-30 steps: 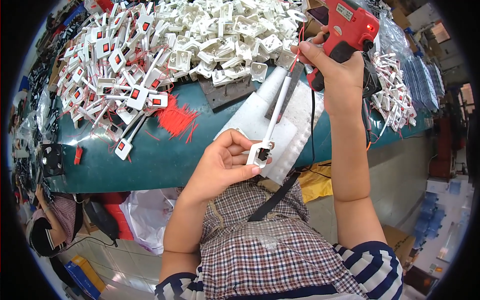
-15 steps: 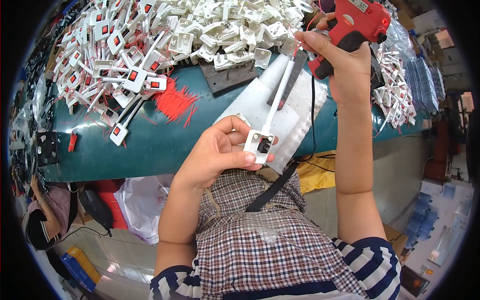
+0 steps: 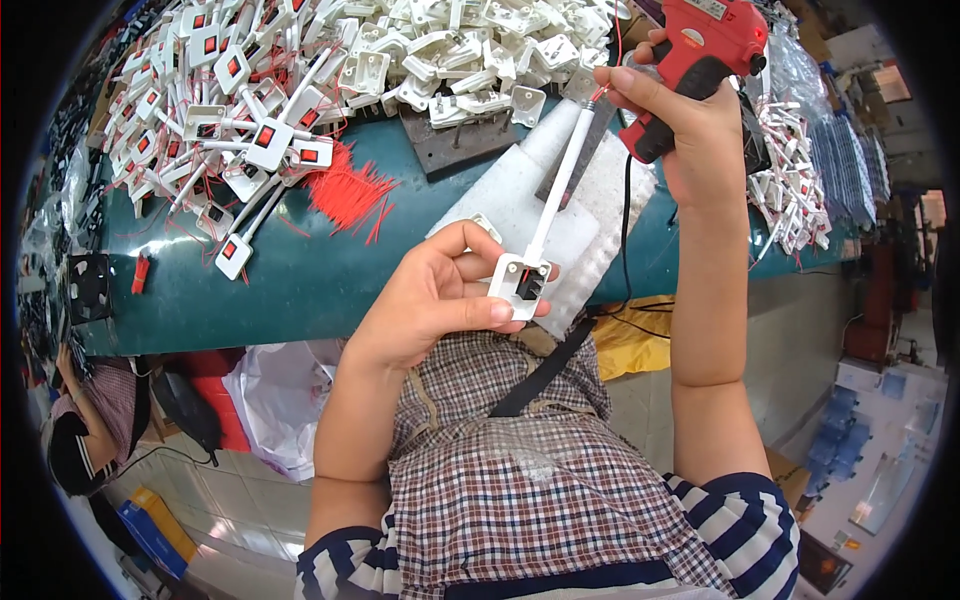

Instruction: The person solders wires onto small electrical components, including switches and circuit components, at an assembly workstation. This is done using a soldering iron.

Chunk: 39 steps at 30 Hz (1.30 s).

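My left hand (image 3: 432, 292) pinches a white switch housing (image 3: 503, 290) between thumb and fingers, its hollow side facing up. A black rocker switch (image 3: 530, 284) sits inside, with a bit of red wire beside it. From the housing a slim white tube (image 3: 562, 185) slants up and to the right. My right hand (image 3: 690, 125) is closed around a red and black glue gun (image 3: 705, 50) with a black cord. Its thumb and forefinger are at the thin red wires (image 3: 598, 94) coming out of the tube's far end.
A green worktable (image 3: 270, 310) carries a heap of white switch assemblies (image 3: 265, 145), a pile of white plastic parts (image 3: 450, 50) and cut red wires (image 3: 348, 195). A dark block (image 3: 450, 145) and white foam sheets (image 3: 500, 195) lie ahead. Another person (image 3: 95, 420) is at the far left.
The housing and tube have shifted slightly up. My right fingers have come closer to the tube's end. Some red wire now shows beside the black switch. Both hands keep their holds.
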Tool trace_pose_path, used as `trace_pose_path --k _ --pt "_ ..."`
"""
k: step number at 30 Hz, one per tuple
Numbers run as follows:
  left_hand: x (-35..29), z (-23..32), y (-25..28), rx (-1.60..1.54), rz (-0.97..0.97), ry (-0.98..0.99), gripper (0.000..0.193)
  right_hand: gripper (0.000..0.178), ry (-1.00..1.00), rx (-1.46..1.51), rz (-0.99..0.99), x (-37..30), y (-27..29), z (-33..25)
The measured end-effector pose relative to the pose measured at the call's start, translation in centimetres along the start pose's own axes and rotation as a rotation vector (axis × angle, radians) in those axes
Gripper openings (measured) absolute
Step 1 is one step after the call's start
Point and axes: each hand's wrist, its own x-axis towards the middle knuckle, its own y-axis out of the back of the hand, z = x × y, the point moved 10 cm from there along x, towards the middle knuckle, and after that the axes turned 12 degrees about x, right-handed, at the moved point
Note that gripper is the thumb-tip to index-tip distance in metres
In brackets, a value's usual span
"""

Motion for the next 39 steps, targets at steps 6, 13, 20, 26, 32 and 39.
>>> trace_pose_path --k 6,13,20,26,32,39 --pt "-0.2 0.3 -0.1 0.014 0.005 0.042 0.042 0.041 0.025 -0.051 -0.015 -0.2 -1.1 -1.1" --pt "0.0 0.1 0.1 -0.005 0.019 0.04 0.041 0.042 0.038 -0.078 -0.021 0.1 -0.4 -0.7" --pt "0.0 0.1 0.0 0.005 0.026 0.035 0.041 0.043 0.024 -0.096 0.015 -0.2 0.9 0.3" --pt "0.0 -0.1 0.2 0.01 0.04 0.035 0.042 0.044 -0.038 0.098 0.045 -0.6 0.9 1.6" --pt "0.0 -0.3 0.1 0.027 0.04 0.034 0.042 0.039 0.003 0.205 0.164 -1.7 0.8 1.8" --pt "0.0 0.3 0.3 0.041 0.051 -0.004 0.04 0.046 0.076 0.157 0.213 -2.2 1.5 0.8"
